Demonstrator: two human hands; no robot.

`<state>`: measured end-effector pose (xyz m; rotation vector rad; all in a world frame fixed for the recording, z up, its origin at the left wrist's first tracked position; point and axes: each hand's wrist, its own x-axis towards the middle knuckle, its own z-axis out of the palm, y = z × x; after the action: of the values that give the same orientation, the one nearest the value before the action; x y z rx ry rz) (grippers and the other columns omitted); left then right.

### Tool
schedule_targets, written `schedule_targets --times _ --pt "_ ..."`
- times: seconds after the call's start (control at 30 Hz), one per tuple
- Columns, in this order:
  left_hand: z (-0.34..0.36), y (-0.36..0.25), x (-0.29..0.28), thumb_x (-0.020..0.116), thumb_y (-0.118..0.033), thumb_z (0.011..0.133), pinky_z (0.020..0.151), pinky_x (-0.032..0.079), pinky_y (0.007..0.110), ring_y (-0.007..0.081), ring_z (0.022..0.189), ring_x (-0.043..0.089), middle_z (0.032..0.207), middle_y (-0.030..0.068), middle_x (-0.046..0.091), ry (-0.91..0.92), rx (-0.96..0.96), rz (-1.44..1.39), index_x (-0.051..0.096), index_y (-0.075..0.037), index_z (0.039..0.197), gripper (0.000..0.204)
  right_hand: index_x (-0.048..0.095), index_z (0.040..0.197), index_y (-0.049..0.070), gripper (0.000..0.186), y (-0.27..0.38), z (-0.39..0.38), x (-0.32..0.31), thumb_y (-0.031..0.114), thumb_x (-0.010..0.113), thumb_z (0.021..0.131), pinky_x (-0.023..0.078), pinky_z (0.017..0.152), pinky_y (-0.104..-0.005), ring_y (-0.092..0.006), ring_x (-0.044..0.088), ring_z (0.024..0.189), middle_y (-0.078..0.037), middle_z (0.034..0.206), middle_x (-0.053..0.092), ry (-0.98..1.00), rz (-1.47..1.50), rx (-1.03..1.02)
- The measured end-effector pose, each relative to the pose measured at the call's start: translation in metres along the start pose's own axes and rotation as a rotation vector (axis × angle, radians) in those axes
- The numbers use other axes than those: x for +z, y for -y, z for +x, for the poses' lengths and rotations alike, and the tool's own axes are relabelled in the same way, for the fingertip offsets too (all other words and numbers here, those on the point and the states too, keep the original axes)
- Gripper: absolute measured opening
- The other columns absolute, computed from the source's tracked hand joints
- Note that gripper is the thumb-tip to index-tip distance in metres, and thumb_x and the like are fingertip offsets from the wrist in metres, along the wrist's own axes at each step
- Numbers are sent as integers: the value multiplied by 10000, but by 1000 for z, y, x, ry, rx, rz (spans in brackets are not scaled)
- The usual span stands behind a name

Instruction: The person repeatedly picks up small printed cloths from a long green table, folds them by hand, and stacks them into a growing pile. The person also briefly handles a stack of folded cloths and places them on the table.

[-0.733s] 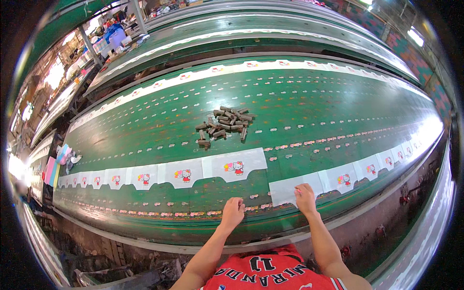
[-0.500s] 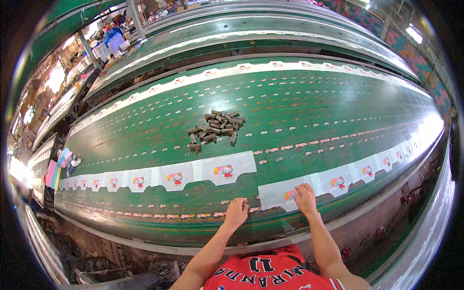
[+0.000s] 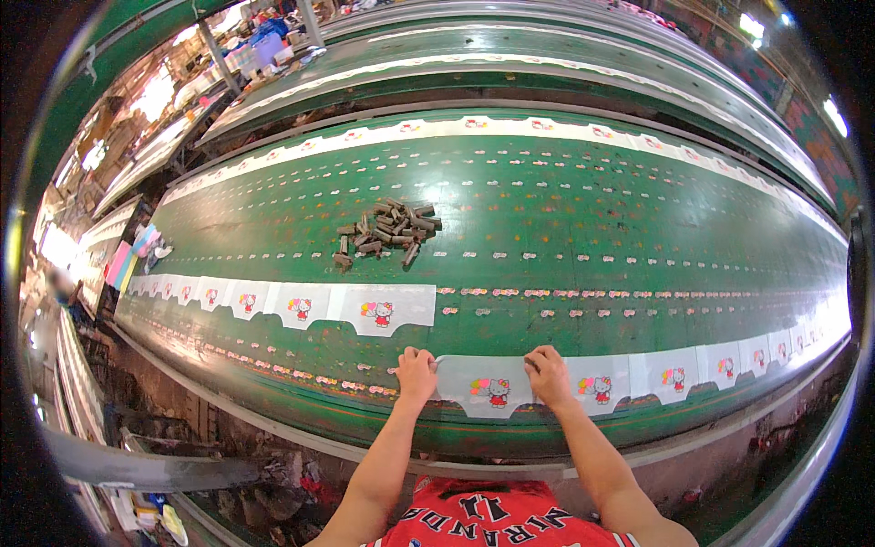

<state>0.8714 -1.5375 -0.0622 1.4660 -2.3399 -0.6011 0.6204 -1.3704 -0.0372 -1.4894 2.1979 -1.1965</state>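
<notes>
A thin white cut piece (image 3: 465, 374), seemingly cloth and printed with a cartoon cat and balloons, lies at the near edge of the green table. Its upper left corner is pinched in the closed fingers of my left hand (image 3: 416, 374). At the same piece's upper right, my right hand (image 3: 548, 376) is also closed, fingertips pressed together on the edge; they partly hide it. A row of matching pieces (image 3: 615, 387) runs on to the right. Farther left, another row of printed pieces (image 3: 333, 305) lies beyond my left hand.
Short dark blocks (image 3: 387, 232) are heaped on the green table (image 3: 510, 228). Along its far side runs another white printed strip (image 3: 437, 128). More long tables (image 3: 547, 41) stand behind. A grey rail (image 3: 146, 467) crosses the lower left, and coloured sheets (image 3: 132, 255) hang at the left end.
My left hand has come up to the end piece's left corner and closed on it. My right hand has shifted from over the print to the upper right edge. The whole view has swung somewhat.
</notes>
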Motion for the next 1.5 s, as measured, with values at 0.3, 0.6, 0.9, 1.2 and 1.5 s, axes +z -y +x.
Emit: schedule_targets --times 0.3,0.6,0.9,1.2,1.5 --pt "-3 14 -19 707 -71 758 862 437 470 330 1038 500 1057 94 555 136 106 -206 611 -104 894 169 683 958 36 222 4 0 -2 55 708 738 505 812 -418 -321 604 961 -119 1010 605 -44 -39 -54" --pt "6 11 -66 662 10 810 738 451 280 123 782 525 917 13 588 553 18 -745 573 -55 866 124 624 835 19 99 4 6 -11 46 681 759 486 787 -436 -335 594 957 -116 982 599 5 -76 -169" --pt "103 7 -41 699 -45 839 694 464 298 120 725 551 787 26 606 113 -71 -656 579 -18 996 199 589 993 52 225 8 86 -20 159 701 830 510 710 -484 -408 661 847 -185 896 689 108 -66 89" --pt "155 -7 -11 711 -86 815 690 495 405 312 755 655 803 147 669 -85 -72 -409 581 -25 1088 309 586 1092 16 277 -31 149 1 66 647 826 513 803 -451 -389 657 943 -213 1030 680 33 -43 128" --pt "139 7 14 721 -69 782 801 451 449 355 908 572 951 168 593 -254 150 -240 545 -5 1101 369 572 1139 25 339 -37 132 1 59 678 819 500 754 -410 -319 602 821 -160 1039 593 -100 -56 103"
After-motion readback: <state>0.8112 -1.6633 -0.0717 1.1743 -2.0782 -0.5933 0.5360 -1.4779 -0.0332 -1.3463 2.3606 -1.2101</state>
